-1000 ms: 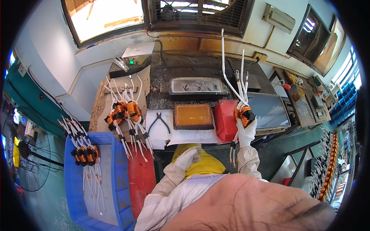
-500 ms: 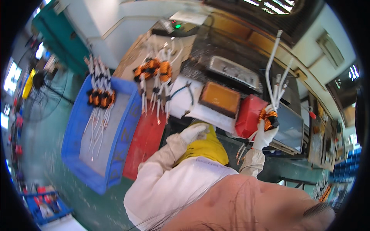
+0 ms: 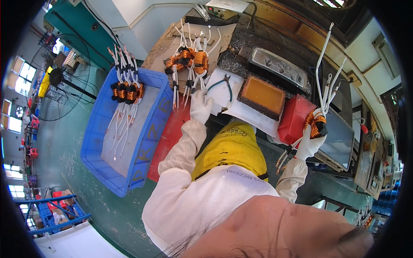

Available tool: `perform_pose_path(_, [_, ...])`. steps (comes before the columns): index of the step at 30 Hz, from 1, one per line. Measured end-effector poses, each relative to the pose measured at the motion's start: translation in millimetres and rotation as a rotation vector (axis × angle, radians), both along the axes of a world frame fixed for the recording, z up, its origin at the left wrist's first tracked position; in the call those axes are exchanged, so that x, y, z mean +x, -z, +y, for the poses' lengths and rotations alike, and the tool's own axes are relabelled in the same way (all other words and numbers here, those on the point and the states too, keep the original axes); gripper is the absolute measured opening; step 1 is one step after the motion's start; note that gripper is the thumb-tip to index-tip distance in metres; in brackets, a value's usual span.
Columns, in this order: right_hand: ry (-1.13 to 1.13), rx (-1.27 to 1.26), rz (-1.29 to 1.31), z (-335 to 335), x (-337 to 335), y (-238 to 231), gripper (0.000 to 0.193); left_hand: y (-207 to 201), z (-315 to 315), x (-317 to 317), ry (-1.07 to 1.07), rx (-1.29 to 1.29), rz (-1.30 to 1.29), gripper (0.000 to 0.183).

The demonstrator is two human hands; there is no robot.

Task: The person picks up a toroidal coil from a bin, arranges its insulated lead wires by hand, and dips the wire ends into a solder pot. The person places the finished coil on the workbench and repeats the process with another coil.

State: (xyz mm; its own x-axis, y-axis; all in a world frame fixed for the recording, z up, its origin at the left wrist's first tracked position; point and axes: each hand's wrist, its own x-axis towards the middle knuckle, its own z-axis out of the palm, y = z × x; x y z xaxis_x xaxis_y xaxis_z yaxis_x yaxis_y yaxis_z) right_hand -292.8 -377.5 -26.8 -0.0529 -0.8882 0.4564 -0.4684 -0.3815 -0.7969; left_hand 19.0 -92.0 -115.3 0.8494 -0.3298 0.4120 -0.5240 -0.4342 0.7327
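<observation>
My gloved right hand (image 3: 309,145) grips a ring-shaped coil (image 3: 316,124) wound with copper wire, off the bench's right side. Long white leads (image 3: 320,81) stand up from this coil, and shorter ones hang below the hand. My gloved left hand (image 3: 200,107) is at the bench's front edge, fingers stretched forward and apart, close to the dangling white leads (image 3: 189,84) of a group of coils (image 3: 187,58). Whether the fingertips touch those leads is hard to tell. Cutting pliers (image 3: 227,84) with dark green handles lie on white paper right of that hand.
A dark-rimmed tray of amber material (image 3: 261,98) and a metal trough (image 3: 279,71) with shiny contents occupy the bench. Beside my right hand stands a red container (image 3: 296,117). At left, a blue crate (image 3: 144,142) holds more coils (image 3: 127,92); a fan (image 3: 56,77) stands beyond.
My left hand has moved from over my lap forward and left to the leads at the bench edge. My right hand still holds the coil. The whole view has shifted slightly.
</observation>
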Motion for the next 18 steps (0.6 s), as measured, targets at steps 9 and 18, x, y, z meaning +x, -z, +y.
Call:
perform_pose_path(9, [-0.02,0.026,-0.013,7,-3,-5,0.069,-3,-29,76,-0.054,0.422,-0.241,0.066])
perform_pose_path(18, [0.034,0.041,0.079,14,1,-10,0.072,23,-16,135,-0.07,0.641,-0.305,0.065])
